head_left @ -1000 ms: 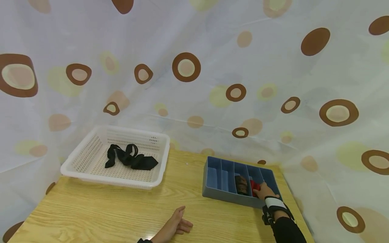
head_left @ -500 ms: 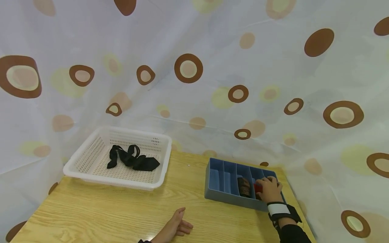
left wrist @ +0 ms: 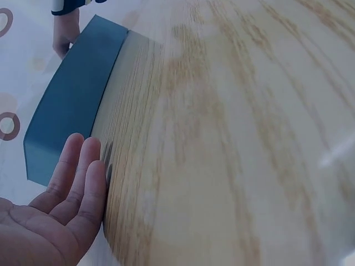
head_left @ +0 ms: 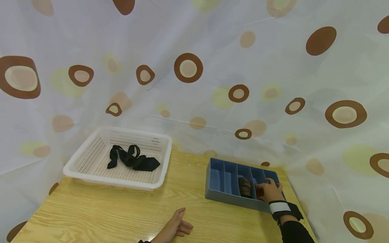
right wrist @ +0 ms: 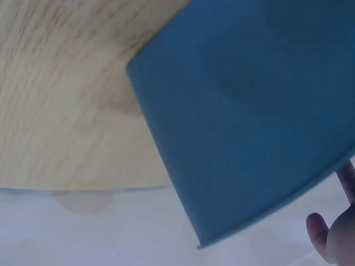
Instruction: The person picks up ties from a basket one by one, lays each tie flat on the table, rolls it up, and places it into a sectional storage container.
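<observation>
My right hand reaches over the near right part of a blue divided box, its fingers bent down. A red cloth-like item lies in the fourth compartment, mostly hidden under the thumb. The fingertips are out of sight, so the hold on it is unclear. In the right wrist view, the thumb and a finger of that hand show beyond the box rim. A dark brown rolled bundle fills part of the third compartment. My left hand hovers or rests at the table's front, fingers extended, holding nothing.
A white perforated basket stands at the back left of the wooden table. Inside it lies a loose black necktie. Behind the table hangs a spotted white sheet.
The right hand has shifted from the near end of the red item to above it, covering more of it. My left hand keeps its pose.
</observation>
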